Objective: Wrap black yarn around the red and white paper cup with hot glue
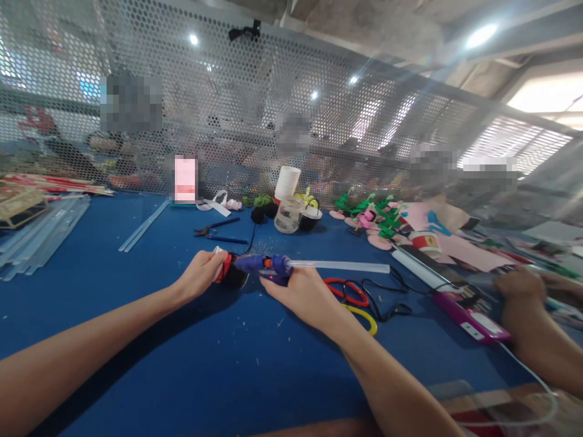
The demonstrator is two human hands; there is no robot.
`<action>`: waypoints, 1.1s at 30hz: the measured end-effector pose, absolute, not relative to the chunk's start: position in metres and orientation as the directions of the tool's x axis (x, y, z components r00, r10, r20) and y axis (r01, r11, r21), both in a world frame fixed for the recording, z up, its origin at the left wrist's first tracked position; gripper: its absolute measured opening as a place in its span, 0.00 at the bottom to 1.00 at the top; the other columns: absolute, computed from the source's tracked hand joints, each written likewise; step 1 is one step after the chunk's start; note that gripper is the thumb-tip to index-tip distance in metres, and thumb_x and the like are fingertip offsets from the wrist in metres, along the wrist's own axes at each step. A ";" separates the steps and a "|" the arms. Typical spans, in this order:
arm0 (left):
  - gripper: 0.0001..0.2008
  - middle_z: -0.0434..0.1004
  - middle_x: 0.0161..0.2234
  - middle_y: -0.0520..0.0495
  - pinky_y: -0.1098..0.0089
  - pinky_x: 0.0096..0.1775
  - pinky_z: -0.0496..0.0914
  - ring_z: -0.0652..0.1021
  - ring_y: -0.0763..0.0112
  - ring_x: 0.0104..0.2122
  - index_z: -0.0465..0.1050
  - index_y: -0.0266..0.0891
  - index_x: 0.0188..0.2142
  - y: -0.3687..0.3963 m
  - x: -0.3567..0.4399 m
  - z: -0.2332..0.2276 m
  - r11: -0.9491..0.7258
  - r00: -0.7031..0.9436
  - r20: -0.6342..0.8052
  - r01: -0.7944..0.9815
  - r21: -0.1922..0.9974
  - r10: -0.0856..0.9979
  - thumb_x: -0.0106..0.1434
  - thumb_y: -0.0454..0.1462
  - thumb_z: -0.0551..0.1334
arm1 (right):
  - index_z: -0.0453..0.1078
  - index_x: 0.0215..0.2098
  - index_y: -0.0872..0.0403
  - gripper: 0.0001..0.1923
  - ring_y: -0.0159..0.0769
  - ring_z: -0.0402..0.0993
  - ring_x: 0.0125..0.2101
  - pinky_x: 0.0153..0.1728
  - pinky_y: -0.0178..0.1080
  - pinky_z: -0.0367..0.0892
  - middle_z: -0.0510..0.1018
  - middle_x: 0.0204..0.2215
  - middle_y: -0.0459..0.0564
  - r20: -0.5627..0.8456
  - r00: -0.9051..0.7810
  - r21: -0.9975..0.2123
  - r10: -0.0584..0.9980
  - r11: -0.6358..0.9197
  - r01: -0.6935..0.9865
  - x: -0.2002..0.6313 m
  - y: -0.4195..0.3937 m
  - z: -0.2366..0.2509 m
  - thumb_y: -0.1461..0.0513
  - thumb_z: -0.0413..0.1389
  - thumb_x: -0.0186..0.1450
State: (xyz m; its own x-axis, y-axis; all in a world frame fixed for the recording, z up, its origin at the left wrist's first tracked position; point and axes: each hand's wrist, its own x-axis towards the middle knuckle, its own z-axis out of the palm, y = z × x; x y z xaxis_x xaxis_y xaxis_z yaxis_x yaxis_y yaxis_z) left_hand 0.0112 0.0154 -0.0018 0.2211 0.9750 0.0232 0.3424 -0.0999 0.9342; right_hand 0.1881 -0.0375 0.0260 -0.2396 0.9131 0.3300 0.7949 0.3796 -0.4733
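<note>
My left hand is closed around a paper cup lying on its side, with a white end, a red band and black covering its lower part. In my right hand is a blue glue gun, its nozzle pointing left at the cup. A long translucent glue stick sticks out of the back of the gun. From a black yarn ball behind the cup, a dark strand runs down toward it. Pliers with dark blue handles lie beyond my left hand.
A clear jar and stacked white cups stand at the back. Red-handled and yellow-handled scissors and a black cord lie right of my right hand. A purple power strip and another person's hand are farther right. Clear strips lie left.
</note>
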 end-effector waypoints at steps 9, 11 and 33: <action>0.19 0.49 0.12 0.57 0.74 0.19 0.46 0.52 0.80 0.15 0.50 0.38 0.12 0.016 0.010 -0.004 -0.137 0.238 0.048 0.374 0.917 0.970 0.53 0.46 0.47 | 0.61 0.17 0.56 0.10 0.27 0.59 0.11 0.16 0.32 0.58 0.62 0.09 0.41 0.174 -0.110 -0.717 0.979 0.203 0.667 0.193 -0.027 0.027 0.59 0.51 0.52; 0.19 0.49 0.12 0.57 0.74 0.18 0.46 0.52 0.80 0.14 0.50 0.38 0.12 0.016 0.009 -0.005 -0.141 0.243 0.049 0.378 0.915 0.969 0.53 0.46 0.47 | 0.61 0.20 0.56 0.09 0.26 0.58 0.10 0.14 0.31 0.58 0.62 0.08 0.40 0.111 -0.094 -0.812 0.989 0.145 0.566 0.198 -0.021 0.025 0.58 0.52 0.52; 0.18 0.49 0.13 0.57 0.74 0.20 0.48 0.53 0.80 0.16 0.56 0.37 0.14 0.015 0.008 0.001 -0.167 0.222 0.089 0.365 0.916 0.971 0.53 0.45 0.47 | 0.63 0.15 0.56 0.15 0.30 0.64 0.17 0.21 0.33 0.59 0.68 0.14 0.48 0.020 0.088 -0.699 0.996 -0.049 0.713 0.257 0.039 -0.015 0.57 0.50 0.55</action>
State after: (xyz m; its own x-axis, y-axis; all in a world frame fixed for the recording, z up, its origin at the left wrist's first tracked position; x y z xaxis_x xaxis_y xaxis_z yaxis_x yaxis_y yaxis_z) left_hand 0.0082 0.0153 0.0009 0.2216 0.9711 0.0891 0.3651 -0.1673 0.9158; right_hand 0.2568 0.0390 -0.0154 0.0881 0.9959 0.0199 0.7133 -0.0491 -0.6992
